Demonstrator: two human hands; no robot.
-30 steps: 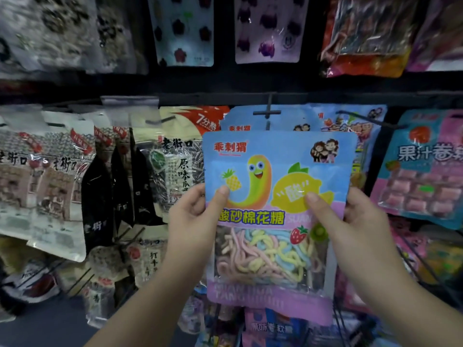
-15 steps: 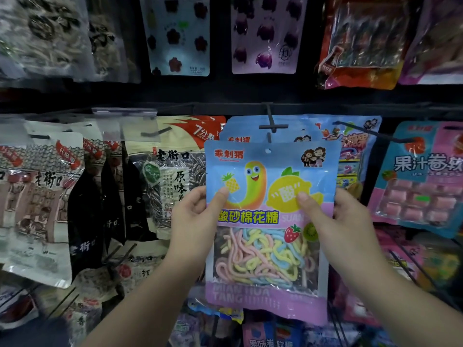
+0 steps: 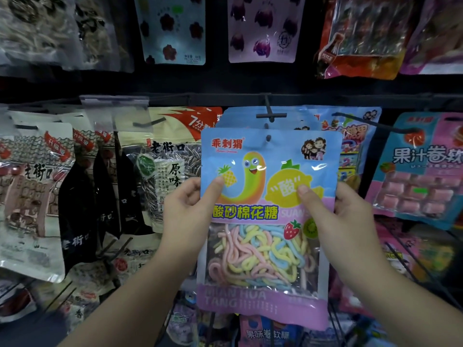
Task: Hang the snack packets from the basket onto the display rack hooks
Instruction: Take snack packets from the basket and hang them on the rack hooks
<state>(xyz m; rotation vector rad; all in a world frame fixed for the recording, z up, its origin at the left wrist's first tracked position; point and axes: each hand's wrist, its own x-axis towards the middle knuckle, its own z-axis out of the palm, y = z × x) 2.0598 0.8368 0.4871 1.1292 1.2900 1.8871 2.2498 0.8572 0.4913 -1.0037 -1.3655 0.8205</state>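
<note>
A blue and pink candy packet [image 3: 265,249] with pastel gummy strips in its window is held upright in front of the rack. My left hand [image 3: 186,211] grips its left edge, thumb on the front. My right hand [image 3: 344,216] grips its right edge the same way. The packet's small hang hole [image 3: 268,138] sits just below the black T-ended hook [image 3: 270,113], which sticks out from the rack bar. Identical blue packets [image 3: 240,118] hang on that hook behind it. The basket is out of view.
Sunflower seed bags [image 3: 162,171] hang to the left, with more seed packets [image 3: 32,196] beyond them. A pink and blue candy pack [image 3: 423,176] hangs at the right on another hook [image 3: 370,122]. Upper hooks carry purple [image 3: 263,28] and red [image 3: 360,38] packets. Wire racks lie below.
Both hands have lifted the packet toward the hook, and its hang hole now sits just under the hook's tip. My right thumb has slid further onto the packet's front.
</note>
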